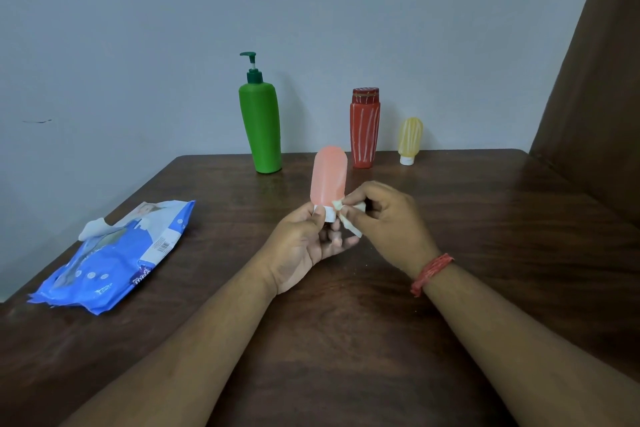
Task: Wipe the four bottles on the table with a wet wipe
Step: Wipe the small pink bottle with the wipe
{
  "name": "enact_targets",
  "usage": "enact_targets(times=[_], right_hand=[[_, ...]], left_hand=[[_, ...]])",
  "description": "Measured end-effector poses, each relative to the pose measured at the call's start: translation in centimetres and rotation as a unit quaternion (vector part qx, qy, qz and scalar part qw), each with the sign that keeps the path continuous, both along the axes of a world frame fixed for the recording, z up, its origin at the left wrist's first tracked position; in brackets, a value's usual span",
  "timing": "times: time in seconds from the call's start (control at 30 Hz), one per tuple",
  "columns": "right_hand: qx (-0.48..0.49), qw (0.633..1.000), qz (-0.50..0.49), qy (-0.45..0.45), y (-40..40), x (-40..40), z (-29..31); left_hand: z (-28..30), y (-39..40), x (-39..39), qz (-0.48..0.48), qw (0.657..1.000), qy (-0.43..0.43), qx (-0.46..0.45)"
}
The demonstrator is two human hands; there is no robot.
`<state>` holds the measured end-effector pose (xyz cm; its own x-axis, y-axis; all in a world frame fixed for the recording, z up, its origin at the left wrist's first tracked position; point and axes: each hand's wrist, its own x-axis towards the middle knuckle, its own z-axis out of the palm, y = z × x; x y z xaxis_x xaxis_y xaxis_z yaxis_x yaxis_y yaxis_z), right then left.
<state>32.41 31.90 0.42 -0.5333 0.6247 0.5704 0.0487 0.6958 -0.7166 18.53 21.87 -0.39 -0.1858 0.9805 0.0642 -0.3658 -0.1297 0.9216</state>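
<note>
- So that its sides stay clear, my left hand (304, 239) pinches the pink bottle (329, 177) by its cap, above the table (485, 236).
- My right hand (384, 218) grips the wet wipe (348, 218) against its base.

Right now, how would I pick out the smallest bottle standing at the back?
Follow the brown table to its far edge by the wall, where three bottles stand. The rightmost is the yellow bottle: cap-down, white-striped, far shorter than the red bottle beside it.
</note>
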Motion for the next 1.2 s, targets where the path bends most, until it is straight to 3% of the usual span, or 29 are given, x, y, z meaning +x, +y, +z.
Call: enact_targets(times=[0.47,0.7,0.8,0.97,1.2], right_hand=[[0.066,0.998,0.008,0.004,-1.4,-1.2,-0.5],[0.148,0.989,0.005,0.005,-2.0,-1.2,-0.4],[0.173,0.983,-0.058,0.024,-1.5,-1.2,0.0],[0.165,0.971,-0.153,0.083,0.3,-0.1,0.9],[0.158,0.987,-0.004,0.005,-1.1,-0.7,-0.1]], left_hand=[[-0.4,1.0,-0.3,0.175,0.984,0.028,-0.014],[-0.3,1.0,-0.4,0.112,0.993,0.023,-0.012],[-0.2,0.9,-0.3,0.071,0.997,-0.007,-0.022],[-0.3,0.5,1.1,0.01,0.999,0.018,-0.025],[0.0,0.6,0.3,0.035,0.997,-0.058,-0.025]])
